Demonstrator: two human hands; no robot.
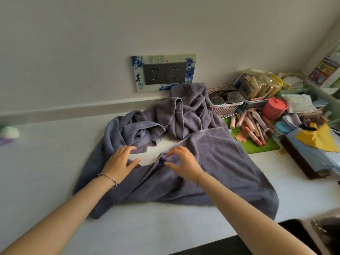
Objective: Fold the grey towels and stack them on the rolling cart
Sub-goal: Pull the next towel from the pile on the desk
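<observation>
A large grey-purple towel (217, 162) lies spread and wrinkled across the white table (46, 172), its front edge hanging near the table's front. Behind it a second grey towel (187, 111) sits bunched in a heap against the wall. My left hand (121, 161) rests on the near towel's left part, fingers spread and reaching over its rumpled edge. My right hand (184, 162) hovers at a raised fold in the towel's middle, fingers bent over the cloth. Whether either hand pinches the fabric does not show clearly.
On the right stand a pink basket (224, 105) with glasses, a red lidded jar (275, 108), several pink tubes on a green mat (257, 144), and a box with blue and yellow cloths (312, 153). A wall socket panel (163, 72) is behind the towels.
</observation>
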